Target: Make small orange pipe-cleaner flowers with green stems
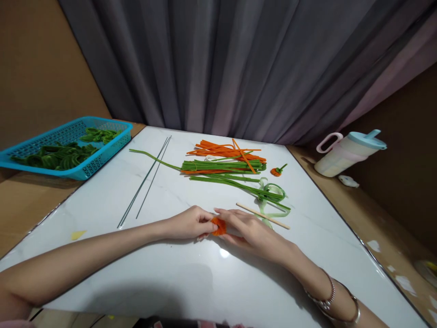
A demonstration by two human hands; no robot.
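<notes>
Table [191, 282]: glossy white, marble-look top, set on a brown surface that shows at both sides.
Room: grey curtain [239, 64] hangs behind the table; brown walls left and right.
Basket [102, 157]: blue, at the far left corner, holding green curled pieces.
Jug [348, 152]: pale, with a blue lid, off the table's right edge.
Coil [219, 226]: small fuzzy orange bundle, low over the tabletop near its middle, pinched between both hands.
Left hand [189, 223]: fingertips closed on the coil's left side.
Right hand [247, 228]: fingers closed over the coil's right side; bracelets on the wrist.
Stems [221, 166]: green and orange fuzzy lengths lying beyond the hands.
Stick [262, 216]: thin, wooden, just right of the right hand.
Wires [145, 182]: thin, straight, left of the stems.
</notes>
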